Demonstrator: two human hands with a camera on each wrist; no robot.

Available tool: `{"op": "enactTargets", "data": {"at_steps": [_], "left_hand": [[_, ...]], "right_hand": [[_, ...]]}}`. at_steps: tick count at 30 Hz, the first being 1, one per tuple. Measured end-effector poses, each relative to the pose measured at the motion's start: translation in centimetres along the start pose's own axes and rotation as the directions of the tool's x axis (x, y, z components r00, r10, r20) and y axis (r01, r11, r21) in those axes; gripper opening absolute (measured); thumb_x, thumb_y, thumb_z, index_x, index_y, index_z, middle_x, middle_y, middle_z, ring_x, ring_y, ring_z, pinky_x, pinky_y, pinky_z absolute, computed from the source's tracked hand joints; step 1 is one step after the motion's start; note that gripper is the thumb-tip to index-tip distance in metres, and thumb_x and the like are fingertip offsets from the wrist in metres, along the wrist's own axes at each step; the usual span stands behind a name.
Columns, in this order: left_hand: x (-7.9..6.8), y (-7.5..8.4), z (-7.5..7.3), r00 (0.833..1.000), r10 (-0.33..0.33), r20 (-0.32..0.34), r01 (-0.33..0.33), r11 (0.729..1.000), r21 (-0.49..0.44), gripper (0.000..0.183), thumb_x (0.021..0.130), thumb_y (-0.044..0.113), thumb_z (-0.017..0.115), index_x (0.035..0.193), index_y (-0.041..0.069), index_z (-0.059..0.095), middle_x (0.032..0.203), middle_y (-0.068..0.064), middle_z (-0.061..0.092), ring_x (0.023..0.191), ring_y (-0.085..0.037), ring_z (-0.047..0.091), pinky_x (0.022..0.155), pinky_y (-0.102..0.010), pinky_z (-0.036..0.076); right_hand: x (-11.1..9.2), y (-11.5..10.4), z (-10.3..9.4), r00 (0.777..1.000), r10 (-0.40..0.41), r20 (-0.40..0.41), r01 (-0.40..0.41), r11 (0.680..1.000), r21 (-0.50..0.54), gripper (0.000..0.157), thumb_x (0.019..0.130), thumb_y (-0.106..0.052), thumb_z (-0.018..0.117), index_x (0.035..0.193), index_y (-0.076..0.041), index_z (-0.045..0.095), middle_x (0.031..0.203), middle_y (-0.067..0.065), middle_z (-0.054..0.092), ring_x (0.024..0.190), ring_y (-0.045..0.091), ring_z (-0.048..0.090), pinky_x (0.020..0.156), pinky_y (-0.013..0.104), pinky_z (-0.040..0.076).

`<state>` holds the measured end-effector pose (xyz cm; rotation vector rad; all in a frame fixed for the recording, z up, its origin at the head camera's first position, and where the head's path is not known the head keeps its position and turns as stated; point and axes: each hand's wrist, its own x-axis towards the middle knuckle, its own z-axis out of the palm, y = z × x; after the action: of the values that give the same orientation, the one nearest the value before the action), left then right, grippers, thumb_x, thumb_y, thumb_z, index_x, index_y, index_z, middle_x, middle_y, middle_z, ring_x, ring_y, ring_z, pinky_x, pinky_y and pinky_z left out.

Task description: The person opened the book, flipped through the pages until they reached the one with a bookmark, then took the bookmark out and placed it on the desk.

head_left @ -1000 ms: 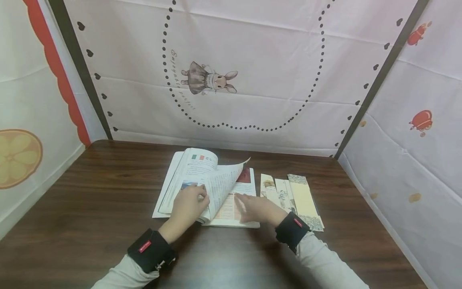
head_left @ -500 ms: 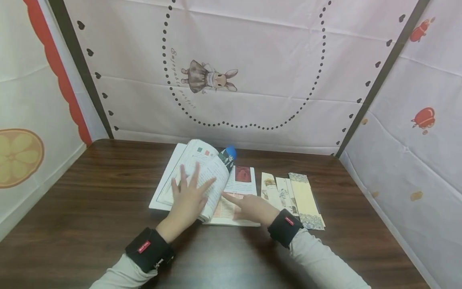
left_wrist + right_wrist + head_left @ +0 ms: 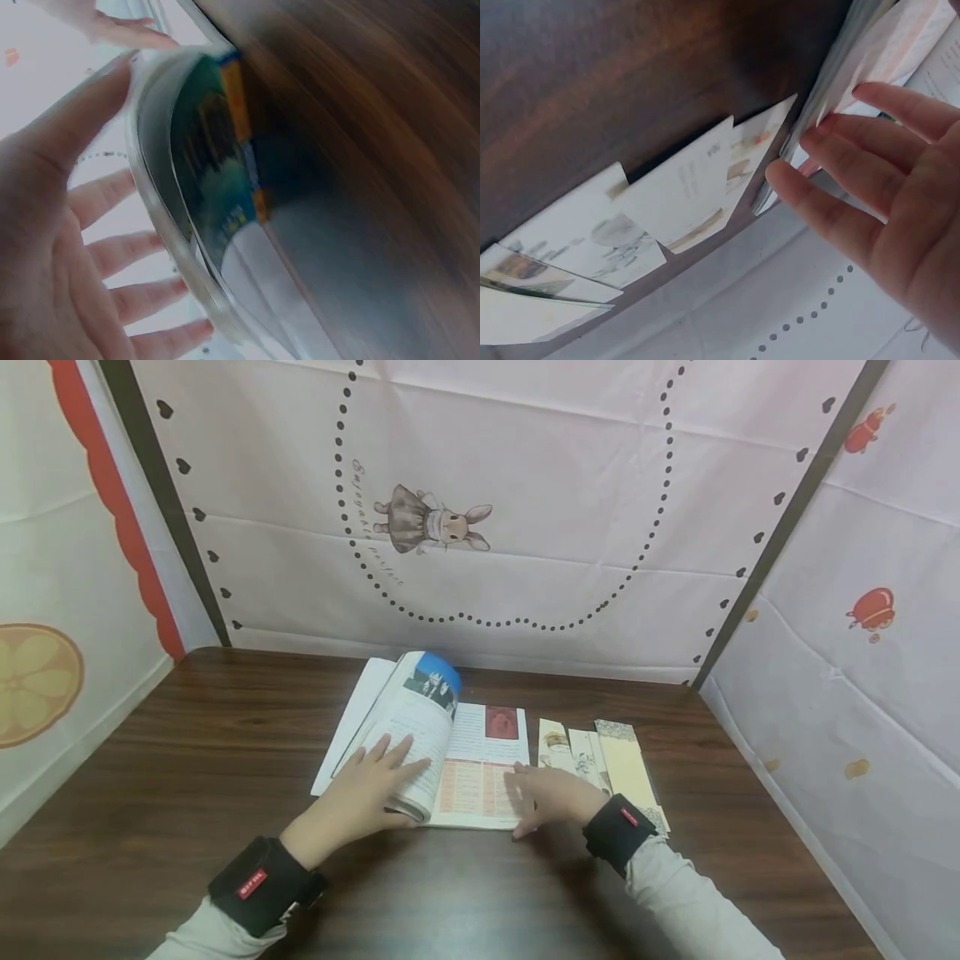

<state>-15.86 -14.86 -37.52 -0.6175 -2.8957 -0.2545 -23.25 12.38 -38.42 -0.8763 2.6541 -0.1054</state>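
An open book (image 3: 480,789) lies on the brown wooden table, its thick left stack of pages bowed upward beside a flat right page with a red picture. My left hand (image 3: 356,797) rests on the bowed pages, fingers spread, thumb near the bottom edge. From the left wrist view, that hand (image 3: 64,247) reaches over the curved page edges, and a green picture on the cover (image 3: 206,150) shows underneath. At the book's right edge, my right hand (image 3: 558,793) touches the page with loosely bent fingers. In the right wrist view, its fingertips (image 3: 784,178) sit right at the edge.
Several illustrated bookmark-like paper strips (image 3: 626,760) lie overlapping just right of the book, partly behind the right hand. White printed cloth (image 3: 525,527) hangs behind the table (image 3: 225,752) and along both sides.
A page that stood half turned has gone over to the left, showing a blue-topped picture. My left hand flattened onto the pages, then slid down-left. My right hand moved slightly right, to the book's edge.
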Motion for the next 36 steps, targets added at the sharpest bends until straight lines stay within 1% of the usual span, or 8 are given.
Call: {"op": "enactTargets", "data": {"at_steps": [5,8,11,16,20,28,32,36], "left_hand": [[-0.9,-1.0,0.0,0.999,0.026,-0.040,-0.023,0.997,0.072,0.073,0.064,0.018,0.084,0.131,0.017,0.056,0.138,-0.021,0.050,0.121,-0.047,0.049,0.088,-0.061,0.045],[-1.2,-1.1,0.1,0.998,0.024,-0.061,-0.019,0.997,0.076,0.070,0.066,0.019,0.084,0.130,0.016,0.056,0.135,-0.021,0.053,0.119,-0.047,0.051,0.088,-0.059,0.046],[-1.5,-1.2,0.3,0.997,0.019,-0.071,-0.016,0.999,0.048,0.068,0.067,0.025,0.083,0.130,0.014,0.057,0.134,-0.023,0.053,0.121,-0.046,0.050,0.092,-0.059,0.045],[-1.3,-1.2,0.9,0.995,0.027,-0.101,-0.027,1.000,0.000,0.071,0.069,0.045,0.078,0.127,0.009,0.059,0.130,-0.026,0.054,0.120,-0.043,0.051,0.094,-0.055,0.045],[-0.6,-0.6,1.2,0.988,0.039,-0.147,-0.034,0.999,0.035,0.071,0.071,0.055,0.073,0.122,0.008,0.062,0.125,-0.023,0.057,0.116,-0.039,0.055,0.091,-0.053,0.048],[0.6,1.4,1.5,0.981,-0.017,-0.194,0.041,0.992,0.121,0.070,0.070,0.066,0.067,0.111,0.008,0.065,0.116,-0.019,0.060,0.113,-0.040,0.055,0.091,-0.055,0.047],[1.3,2.3,1.6,0.979,-0.084,-0.184,0.110,0.984,0.138,0.070,0.071,0.067,0.065,0.105,0.006,0.065,0.106,-0.018,0.062,0.106,-0.038,0.056,0.085,-0.054,0.049],[1.8,3.0,1.6,0.975,-0.153,-0.162,0.172,0.979,0.110,0.052,0.077,0.049,0.069,0.106,0.006,0.065,0.100,-0.017,0.063,0.098,-0.037,0.058,0.075,-0.050,0.050]], "right_hand": [[0.2,0.1,-0.5,0.999,-0.026,0.023,0.026,1.000,0.013,0.069,0.073,-0.038,0.079,0.131,-0.012,0.054,0.142,0.009,0.049,0.131,0.024,0.047,0.107,0.041,0.039],[0.1,0.1,-0.9,0.995,-0.099,0.005,0.099,0.995,-0.017,0.045,0.080,-0.031,0.075,0.120,-0.013,0.062,0.121,0.005,0.065,0.104,0.017,0.061,0.094,0.034,0.048],[0.1,-0.1,-1.3,0.972,-0.215,-0.094,0.201,0.970,-0.136,0.018,0.084,-0.017,0.070,0.102,-0.014,0.069,0.087,-0.002,0.071,0.069,0.009,0.057,0.068,0.024,0.049],[0.4,-1.2,-1.9,0.856,-0.387,-0.344,0.230,0.879,-0.418,0.013,0.078,-0.007,0.073,0.087,-0.016,0.070,0.079,-0.004,0.071,0.069,0.009,0.061,0.063,0.021,0.044],[0.5,-2.1,-2.7,0.735,-0.456,-0.502,0.201,0.853,-0.481,0.019,0.074,-0.007,0.077,0.088,-0.017,0.069,0.091,-0.004,0.073,0.089,0.012,0.066,0.075,0.027,0.048],[0.8,-4.3,-4.0,0.486,-0.606,-0.630,0.207,0.780,-0.591,0.027,0.069,-0.009,0.081,0.093,-0.015,0.069,0.103,-0.001,0.071,0.105,0.017,0.063,0.090,0.032,0.051],[1.4,-5.4,-4.1,0.440,-0.611,-0.658,0.180,0.778,-0.602,0.024,0.071,-0.009,0.080,0.091,-0.016,0.069,0.102,-0.002,0.071,0.105,0.016,0.063,0.090,0.032,0.051],[1.9,-6.1,-4.0,0.432,-0.585,-0.686,0.171,0.800,-0.575,0.019,0.073,-0.009,0.079,0.088,-0.016,0.070,0.101,-0.002,0.072,0.105,0.016,0.063,0.088,0.030,0.051]]}}
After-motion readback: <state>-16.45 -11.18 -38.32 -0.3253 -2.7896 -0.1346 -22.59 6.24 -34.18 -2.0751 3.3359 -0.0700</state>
